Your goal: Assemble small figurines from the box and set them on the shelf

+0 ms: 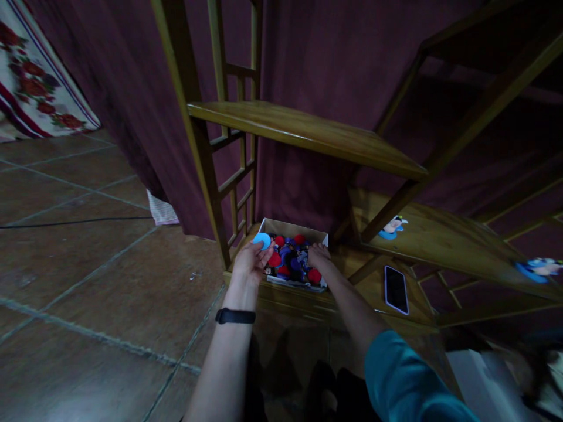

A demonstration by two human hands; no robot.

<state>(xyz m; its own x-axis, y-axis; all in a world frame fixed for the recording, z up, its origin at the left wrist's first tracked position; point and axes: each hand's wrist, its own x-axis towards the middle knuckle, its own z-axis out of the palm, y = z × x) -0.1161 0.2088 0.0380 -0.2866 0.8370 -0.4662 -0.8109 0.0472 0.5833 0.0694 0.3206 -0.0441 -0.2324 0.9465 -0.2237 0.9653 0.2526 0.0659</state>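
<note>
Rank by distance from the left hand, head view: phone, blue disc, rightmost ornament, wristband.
From the left hand:
1. Blue disc: held in its fingers.
2. Wristband: on the same arm, at the wrist.
3. Phone: to the right, past the right hand.
4. Rightmost ornament: far right, near the picture's edge.

Inside the box (294,227), the right hand (319,255) has its fingertips hidden among pieces (288,258) too small and dim to tell apart, while nearer than the box and to its right a teal sleeve (404,375) is cut by the bottom edge, and far left of it a floral cloth (37,88) runs out of view.
</note>
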